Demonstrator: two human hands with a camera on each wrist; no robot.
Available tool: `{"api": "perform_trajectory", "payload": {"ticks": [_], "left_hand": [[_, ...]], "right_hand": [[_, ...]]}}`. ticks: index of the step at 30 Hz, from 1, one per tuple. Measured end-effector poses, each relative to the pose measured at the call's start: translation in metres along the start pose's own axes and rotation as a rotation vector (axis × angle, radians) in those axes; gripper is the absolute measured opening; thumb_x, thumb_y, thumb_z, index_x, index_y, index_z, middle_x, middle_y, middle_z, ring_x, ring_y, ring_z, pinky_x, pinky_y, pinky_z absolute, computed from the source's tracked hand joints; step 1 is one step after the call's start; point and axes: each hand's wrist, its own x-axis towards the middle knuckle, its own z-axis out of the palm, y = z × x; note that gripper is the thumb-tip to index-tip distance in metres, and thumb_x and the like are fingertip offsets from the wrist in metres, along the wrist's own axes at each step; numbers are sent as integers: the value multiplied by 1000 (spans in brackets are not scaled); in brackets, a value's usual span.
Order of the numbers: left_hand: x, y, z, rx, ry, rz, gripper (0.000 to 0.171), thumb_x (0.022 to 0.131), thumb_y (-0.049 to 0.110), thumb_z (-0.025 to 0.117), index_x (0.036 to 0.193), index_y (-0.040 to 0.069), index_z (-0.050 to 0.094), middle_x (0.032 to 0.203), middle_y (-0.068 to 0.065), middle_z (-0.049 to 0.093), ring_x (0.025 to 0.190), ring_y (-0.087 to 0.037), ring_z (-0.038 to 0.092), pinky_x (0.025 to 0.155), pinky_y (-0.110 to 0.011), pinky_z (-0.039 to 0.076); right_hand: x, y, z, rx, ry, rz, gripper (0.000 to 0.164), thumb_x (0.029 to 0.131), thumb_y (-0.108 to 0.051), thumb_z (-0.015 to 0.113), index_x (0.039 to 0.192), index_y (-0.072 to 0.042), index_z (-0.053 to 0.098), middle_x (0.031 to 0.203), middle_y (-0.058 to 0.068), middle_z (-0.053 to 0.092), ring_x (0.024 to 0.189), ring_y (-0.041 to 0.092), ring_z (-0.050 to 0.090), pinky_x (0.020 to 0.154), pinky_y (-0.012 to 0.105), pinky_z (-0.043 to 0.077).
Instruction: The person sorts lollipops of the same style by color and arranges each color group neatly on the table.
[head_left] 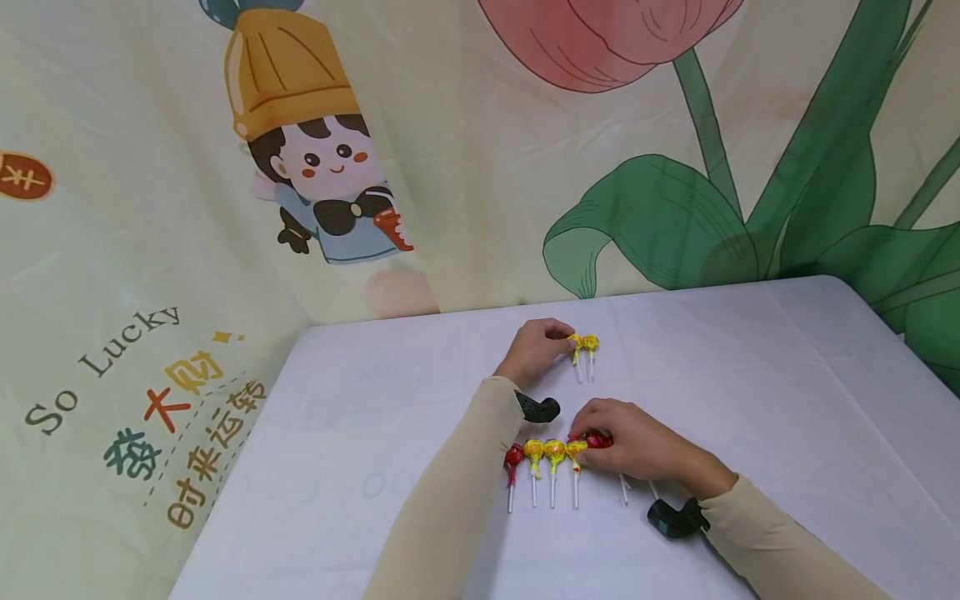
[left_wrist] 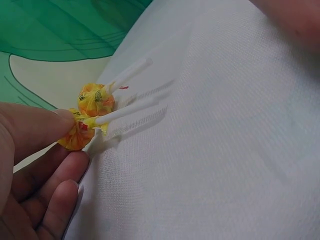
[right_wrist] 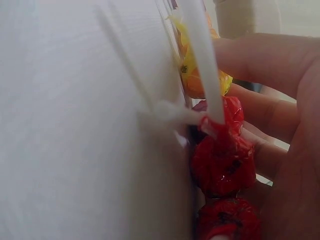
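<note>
Toward the back of the table my left hand (head_left: 536, 352) pinches a yellow-wrapped lollipop (left_wrist: 80, 132) by its head between thumb and fingers. A second yellow lollipop (left_wrist: 96, 100) lies right beside it, its white stick parallel. Nearer the front, my right hand (head_left: 637, 442) reaches over a row of lollipops. Its thumb and a finger hold the head of a yellow lollipop (head_left: 576, 450). Two more yellow lollipops (head_left: 554, 452) and a red lollipop (head_left: 513, 454) lie to its left. Red lollipops (right_wrist: 222, 167) sit under the right palm, partly hidden in the head view.
A white cloth (head_left: 360, 433) covers the table. Behind it hangs a printed backdrop (head_left: 465, 167) with a cartoon figure and a large flower. Each wrist wears a black device (head_left: 538, 408), and the left forearm (head_left: 450, 483) extends just left of the lollipop row.
</note>
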Motion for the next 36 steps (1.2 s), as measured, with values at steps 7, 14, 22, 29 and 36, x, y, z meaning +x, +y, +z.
{"api": "perform_trajectory", "payload": {"ticks": [7,14,22,29,36], "left_hand": [[0,0,0,10,-2,17,16,93,22,73,109,19,75,102,8,68,100,-14,60,94,-35,48],[2,-2,1,27,-3,7,16,93,24,74,108,20,75,100,10,68,99,-12,60,93,-33,48],[4,-4,2,35,-6,0,15,93,25,73,107,21,75,100,10,68,100,-13,60,93,-34,48],[2,-3,0,41,-11,8,17,93,25,73,109,20,76,100,9,68,101,-13,60,94,-35,47],[2,-2,0,46,-16,-3,18,93,25,73,110,20,75,101,10,68,103,-13,59,96,-35,46]], "right_hand": [[0,1,0,19,8,7,16,88,-31,78,103,-29,74,109,-16,59,106,10,54,93,37,50],[0,3,0,28,12,6,17,87,-30,79,103,-29,73,108,-15,60,104,10,55,94,37,50],[0,3,-1,44,9,-8,16,88,-30,78,104,-30,73,108,-16,61,104,10,55,94,38,50],[-2,5,-3,85,0,0,20,89,-30,77,109,-27,72,108,-16,64,102,13,55,94,41,47],[-2,9,-3,156,3,25,22,90,-30,76,111,-25,72,104,-12,66,96,16,57,84,33,51]]}}
